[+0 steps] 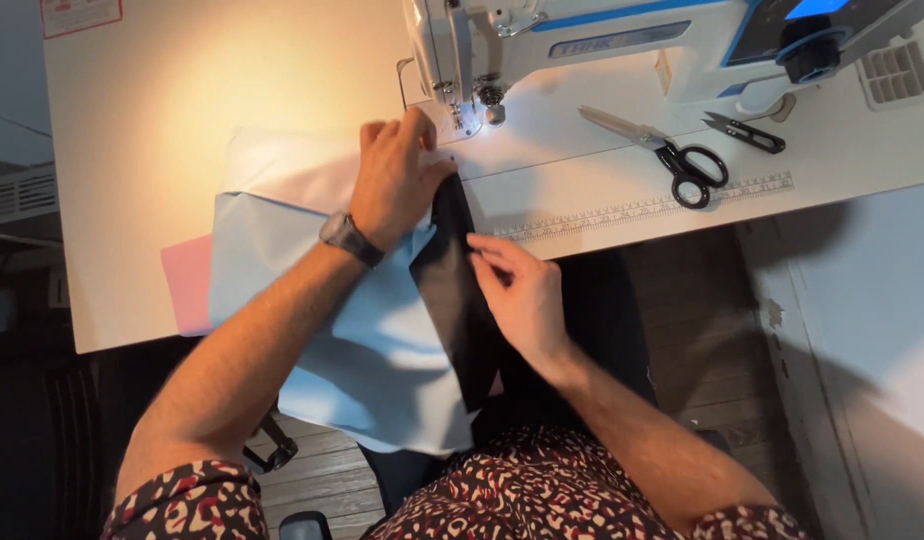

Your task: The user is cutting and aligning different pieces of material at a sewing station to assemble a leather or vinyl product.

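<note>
- the step in hand looks like feeding fabric to the needle of the white sewing machine (582, 40) at the back of the table (182, 120).
- left hand (397, 180) lies flat, fingers spread, pressing the light blue fabric (362, 350) just before the presser foot (465, 118); its grip is open, palm down.
- right hand (522, 295) pinches the edge of the black strip (452, 290), which lies over the blue cloth and hangs off the table edge.
- next move, i judge, calls for keeping both edges aligned and guiding them straight under the foot.
- black-handled scissors (672, 150) and small snips (747, 132) lie well apart to the right.
</note>
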